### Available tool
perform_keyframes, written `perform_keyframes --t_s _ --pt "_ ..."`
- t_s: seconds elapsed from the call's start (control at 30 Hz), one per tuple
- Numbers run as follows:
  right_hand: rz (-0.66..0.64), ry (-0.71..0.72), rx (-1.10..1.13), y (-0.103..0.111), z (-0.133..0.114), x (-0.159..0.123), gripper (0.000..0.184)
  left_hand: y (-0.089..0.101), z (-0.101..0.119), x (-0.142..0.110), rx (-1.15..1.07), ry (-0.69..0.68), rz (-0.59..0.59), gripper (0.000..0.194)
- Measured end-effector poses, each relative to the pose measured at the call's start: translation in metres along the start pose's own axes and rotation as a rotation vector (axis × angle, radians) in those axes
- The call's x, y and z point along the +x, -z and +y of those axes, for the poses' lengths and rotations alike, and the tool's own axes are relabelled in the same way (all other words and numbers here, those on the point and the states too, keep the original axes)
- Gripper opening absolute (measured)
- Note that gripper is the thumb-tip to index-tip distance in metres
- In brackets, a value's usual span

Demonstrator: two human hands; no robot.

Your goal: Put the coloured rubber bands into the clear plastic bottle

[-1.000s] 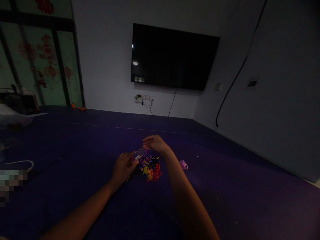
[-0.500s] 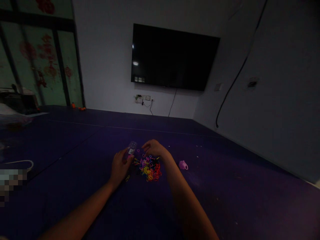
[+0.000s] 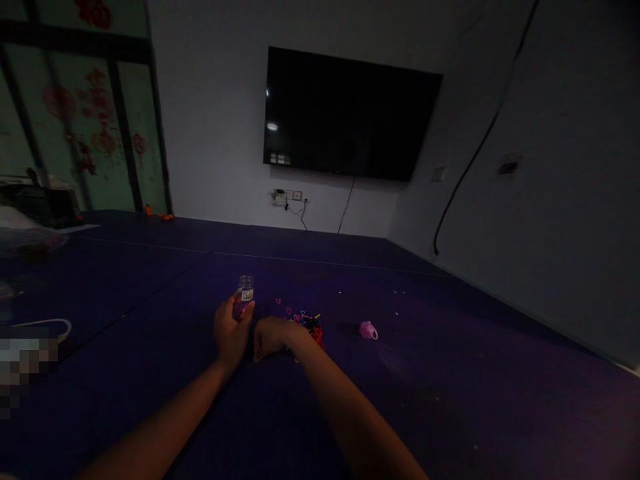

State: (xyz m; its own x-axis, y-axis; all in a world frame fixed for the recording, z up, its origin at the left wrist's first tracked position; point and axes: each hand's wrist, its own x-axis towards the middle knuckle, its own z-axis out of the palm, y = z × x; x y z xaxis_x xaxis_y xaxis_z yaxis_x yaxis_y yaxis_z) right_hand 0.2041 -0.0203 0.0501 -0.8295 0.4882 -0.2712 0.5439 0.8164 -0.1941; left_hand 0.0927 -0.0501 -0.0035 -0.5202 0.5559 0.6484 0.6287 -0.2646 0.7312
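My left hand is wrapped round a small clear jar with a white label and something pink low inside. The jar stands nearly upright, its mouth uncovered. Just to its right, my right hand bends down to the purple floor with its fingers drawn together; what they pinch, if anything, is hidden. Beneath and behind that hand lies a pile of small coloured loops, like rubber bands, partly covered by the wrist. Two pink loops lie apart from the pile. A pink lid with a ring rests to the right.
The purple floor stretches to the walls, with tiny white bits scattered on it. A white cord curves at the left. Farther off are a wall-mounted television, wall sockets and a hanging black cable.
My right hand has moved left and nearer, from beyond the pile to the floor beside my left hand. The jar has shifted left and become more upright.
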Motion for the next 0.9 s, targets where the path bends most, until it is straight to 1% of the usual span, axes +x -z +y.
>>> perform_keyframes --t_s 0.07,0.13,0.23,0.3,0.37,0.43,0.5,0.53,0.57,0.63,0.7,0.73,0.83,0.9 --pt "-0.023 -0.039 -0.006 0.002 0.002 -0.004 0.012 -0.001 0.001 -0.001 -0.030 0.008 0.001 0.042" --pt "-0.022 -0.109 -0.018 0.009 0.007 -0.011 0.008 -0.001 0.003 -0.002 -0.045 -0.007 -0.005 0.041" --pt "0.035 -0.258 -0.076 0.023 0.017 -0.025 0.013 0.000 0.007 -0.004 -0.040 -0.056 -0.033 0.040" --pt "0.073 -0.299 -0.072 0.030 0.024 -0.033 0.015 0.001 0.009 -0.005 -0.052 -0.078 -0.053 0.038" --pt "0.110 -0.278 -0.024 0.032 0.028 -0.036 0.016 0.001 0.010 -0.005 -0.056 -0.087 -0.065 0.038" --pt "0.118 -0.213 0.036 0.026 0.027 -0.032 0.022 0.002 0.011 -0.005 -0.042 -0.085 -0.073 0.039" --pt "0.075 -0.150 0.072 0.018 0.023 -0.025 0.026 0.003 0.012 -0.005 -0.034 -0.073 -0.091 0.042" --pt "0.056 -0.142 0.070 0.014 0.021 -0.022 0.027 0.004 0.013 -0.005 -0.036 -0.064 -0.100 0.043" --pt "0.054 -0.163 0.053 0.012 0.020 -0.020 0.026 0.004 0.013 -0.005 -0.040 -0.055 -0.105 0.044" --pt "0.091 -0.279 -0.002 0.012 0.020 -0.020 0.026 0.005 0.013 -0.005 -0.045 -0.049 -0.107 0.045" --pt "0.157 -0.412 -0.033 0.019 0.027 -0.029 0.028 0.004 0.012 -0.006 -0.041 -0.064 -0.102 0.045" --pt "0.180 -0.453 -0.029 0.024 0.032 -0.035 0.027 0.004 0.012 -0.006 -0.036 -0.078 -0.101 0.044" --pt "0.233 -0.514 0.029 0.039 0.051 -0.054 0.019 0.002 0.010 -0.006 -0.016 -0.125 -0.091 0.043" --pt "0.264 -0.533 0.095 0.044 0.062 -0.064 0.019 0.001 0.009 -0.006 0.003 -0.154 -0.091 0.042"
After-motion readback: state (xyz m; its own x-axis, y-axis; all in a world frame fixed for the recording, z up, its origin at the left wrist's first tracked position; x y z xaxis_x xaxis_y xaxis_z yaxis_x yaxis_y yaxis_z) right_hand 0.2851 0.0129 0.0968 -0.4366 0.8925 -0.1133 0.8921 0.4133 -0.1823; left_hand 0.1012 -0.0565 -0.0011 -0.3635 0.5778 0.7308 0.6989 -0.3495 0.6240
